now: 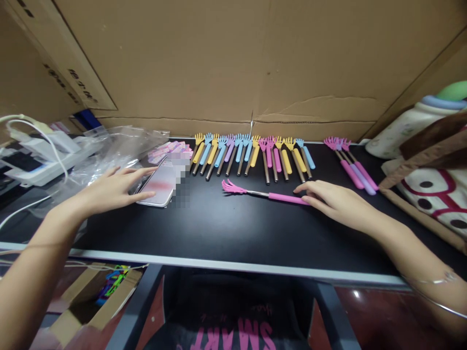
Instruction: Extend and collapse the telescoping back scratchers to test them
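Observation:
My left hand [113, 189] is at the left edge of a pale, flat smartphone [158, 184], its thumb over the face and its index finger at the far side. Part of the phone is blurred out by pixelation. With thumb and forefinger, my right hand [328, 199] grips the handle end of a pink back scratcher [284, 198], which lies crosswise on the black table with its claw pointing left. Behind it, a row of telescopic back scratchers [251, 155] in yellow, blue, purple and pink lines the back. Several pink and purple back scratchers [352, 167] form a separate group at the right.
Crumpled clear plastic bags [113, 150] and a white power strip [47, 158] with cables occupy the left. Pink printed packets [170, 149] lie behind the phone. A patterned bag [434, 189] and a bottle [397, 126] stand at right. Cardboard [233, 63] walls the back.

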Motion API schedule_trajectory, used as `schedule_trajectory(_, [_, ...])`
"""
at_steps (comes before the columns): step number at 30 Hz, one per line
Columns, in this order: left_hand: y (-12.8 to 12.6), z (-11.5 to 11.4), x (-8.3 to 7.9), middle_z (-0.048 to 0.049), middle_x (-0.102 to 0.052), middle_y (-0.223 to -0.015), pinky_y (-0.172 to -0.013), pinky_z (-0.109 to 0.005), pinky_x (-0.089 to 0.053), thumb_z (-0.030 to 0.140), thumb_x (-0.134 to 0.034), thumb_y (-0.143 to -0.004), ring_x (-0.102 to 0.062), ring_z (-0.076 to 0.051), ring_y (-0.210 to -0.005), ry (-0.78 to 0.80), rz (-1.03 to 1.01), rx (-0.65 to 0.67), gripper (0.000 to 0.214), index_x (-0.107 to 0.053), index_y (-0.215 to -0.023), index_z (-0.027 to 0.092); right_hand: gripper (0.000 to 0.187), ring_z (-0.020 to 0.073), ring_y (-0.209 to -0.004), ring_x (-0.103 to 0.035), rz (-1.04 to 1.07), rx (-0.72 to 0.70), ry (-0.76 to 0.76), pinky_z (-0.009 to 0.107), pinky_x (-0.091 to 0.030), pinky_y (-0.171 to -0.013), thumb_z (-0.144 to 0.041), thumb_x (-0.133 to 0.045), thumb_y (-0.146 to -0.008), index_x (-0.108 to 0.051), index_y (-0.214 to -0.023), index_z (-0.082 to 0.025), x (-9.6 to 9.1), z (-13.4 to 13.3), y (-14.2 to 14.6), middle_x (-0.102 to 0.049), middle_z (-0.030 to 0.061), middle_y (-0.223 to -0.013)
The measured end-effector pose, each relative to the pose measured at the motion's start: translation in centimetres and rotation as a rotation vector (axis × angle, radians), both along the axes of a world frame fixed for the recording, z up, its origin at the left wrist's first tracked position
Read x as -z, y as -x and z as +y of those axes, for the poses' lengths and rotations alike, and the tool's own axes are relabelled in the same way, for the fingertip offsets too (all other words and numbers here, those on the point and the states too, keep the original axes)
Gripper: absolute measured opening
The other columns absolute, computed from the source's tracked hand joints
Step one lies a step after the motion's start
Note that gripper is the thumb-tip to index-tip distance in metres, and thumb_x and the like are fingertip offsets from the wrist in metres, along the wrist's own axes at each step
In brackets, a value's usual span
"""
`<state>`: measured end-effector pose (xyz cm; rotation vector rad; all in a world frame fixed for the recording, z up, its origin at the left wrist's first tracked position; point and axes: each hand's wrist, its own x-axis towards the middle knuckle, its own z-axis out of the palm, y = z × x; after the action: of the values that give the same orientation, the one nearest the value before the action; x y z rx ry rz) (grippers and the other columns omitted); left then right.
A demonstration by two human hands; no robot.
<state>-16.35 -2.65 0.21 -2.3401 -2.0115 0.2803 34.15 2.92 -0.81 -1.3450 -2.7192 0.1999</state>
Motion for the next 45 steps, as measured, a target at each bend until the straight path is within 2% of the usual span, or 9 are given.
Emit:
schedule_trajectory(5, [-0.1, 0.0, -0.5, -0.0108, -0.049, -0.137, -0.105, -0.044, -0.028, 0.052, -0.032, -0.094, -0.045, -0.028, -0.123, -0.097, 0.021, 0.026, 0.058, -0.032, -0.142, 0.02, 0.036, 0.0188, -0.092, -0.061, 0.005, 0.003, -0.003, 0.034, -0.046, -0.079, -0.045, -0.033, -0.093, -0.055, -0.109, -0.023, -0.1, -0.1, 0.2, -0.065, 0.0059, -0.104])
schedule_trajectory(8, [-1.6, 0.3, -1.3, -0.011, -0.054, -0.13, -0.101, -0.042, -0.034, 0.046, -0.029, -0.096, -0.047, -0.027, -0.12, -0.224, 0.044, 0.049, 0.05, -0.041, -0.136, 0.018, 0.036, 0.0186, -0.092, -0.061, -0.001, 0.006, -0.006, 0.033, -0.046, -0.079, -0.045, -0.033, -0.093, -0.055, -0.109, -0.023, -0.1, -0.1, 0.1, -0.065, 0.0058, -0.104])
schedule_trajectory(11, [-4.5, 1.0, -1.6, -0.0112, -0.059, -0.124, -0.097, -0.041, -0.037, 0.045, -0.032, -0.096, -0.05, -0.028, -0.116, -0.352, 0.035, 0.148, 0.047, -0.047, -0.13, 0.017, 0.035, 0.0182, -0.093, -0.061, -0.006, 0.003, -0.012, 0.033, -0.045, -0.08, -0.045, -0.033, -0.093, -0.055, -0.11, -0.022, 0.0, -0.1, 0.0, -0.064, 0.0056, -0.105])
schedule_trajectory(14, [-8.6, 1.7, -1.2, -0.0072, -0.062, -0.12, -0.096, -0.039, -0.038, 0.044, -0.036, -0.095, -0.053, -0.026, -0.112, -0.444, -0.031, 0.342, 0.04, -0.054, -0.123, 0.02, 0.034, 0.0173, -0.093, -0.06, -0.003, -0.012, -0.03, 0.031, -0.045, -0.08, -0.043, -0.032, -0.094, -0.055, -0.109, -0.022, 0.0, -0.2, 0.1, -0.064, 0.0055, -0.104])
schedule_trajectory(18, [-13.7, 2.4, -0.4, -0.004, -0.066, -0.109, -0.087, -0.034, -0.042, 0.037, -0.042, -0.095, -0.059, -0.021, -0.101, -0.463, -0.082, 0.59, 0.031, -0.06, -0.115, 0.022, 0.035, 0.0151, -0.081, -0.058, -0.016, -0.048, -0.051, 0.028, -0.043, -0.072, -0.048, -0.036, -0.093, -0.056, -0.108, -0.023, 0.0, -0.2, 0.2, -0.062, 0.0036, -0.089])
schedule_trajectory(21, [-16.0, 3.0, 0.0, -0.0046, -0.068, -0.1, -0.081, -0.032, -0.042, 0.034, -0.044, -0.095, -0.061, -0.019, -0.092, -0.472, -0.059, 0.691, 0.027, -0.063, -0.11, 0.021, 0.033, 0.0144, -0.081, -0.057, -0.031, -0.09, -0.088, 0.026, -0.042, -0.07, -0.048, -0.039, -0.092, -0.057, -0.105, -0.023, -0.1, -0.3, 0.2, -0.06, 0.0031, -0.088])
schedule_trajectory(26, [-16.5, 3.6, 0.6, -0.003, -0.067, -0.09, -0.074, -0.028, -0.041, 0.034, -0.045, -0.096, -0.061, -0.016, -0.084, -0.481, -0.041, 0.697, 0.025, -0.066, -0.098, 0.021, 0.029, 0.0147, -0.087, -0.057, -0.034, -0.126, -0.142, 0.026, -0.042, -0.072, -0.043, -0.039, -0.094, -0.059, -0.105, -0.025, -0.1, -0.3, 0.1, -0.061, 0.0036, -0.094])
schedule_trajectory(37, [-16.3, 3.3, 1.5, 0.0001, -0.064, -0.093, -0.064, -0.022, -0.043, 0.036, -0.042, -0.097, -0.061, -0.012, -0.08, -0.429, -0.149, 0.737, 0.027, -0.064, -0.108, 0.025, 0.031, 0.0146, -0.09, -0.058, 0.001, -0.226, -0.2, 0.025, -0.043, -0.074, -0.04, -0.039, -0.094, -0.061, -0.11, -0.024, -0.4, -1.0, 2.0, -0.063, 0.0045, -0.097])
schedule_trajectory(45, [-17.3, 2.6, 1.8, -0.0019, -0.064, -0.105, -0.078, -0.024, -0.046, 0.037, -0.039, -0.098, -0.057, -0.014, -0.094, -0.359, -0.217, 0.784, 0.03, -0.058, -0.118, 0.026, 0.035, 0.0123, -0.077, -0.06, -0.066, -0.308, -0.296, 0.023, -0.039, -0.062, -0.031, -0.035, -0.096, -0.059, -0.122, -0.027, -0.4, -3.3, 4.7, -0.064, 0.0025, -0.086])
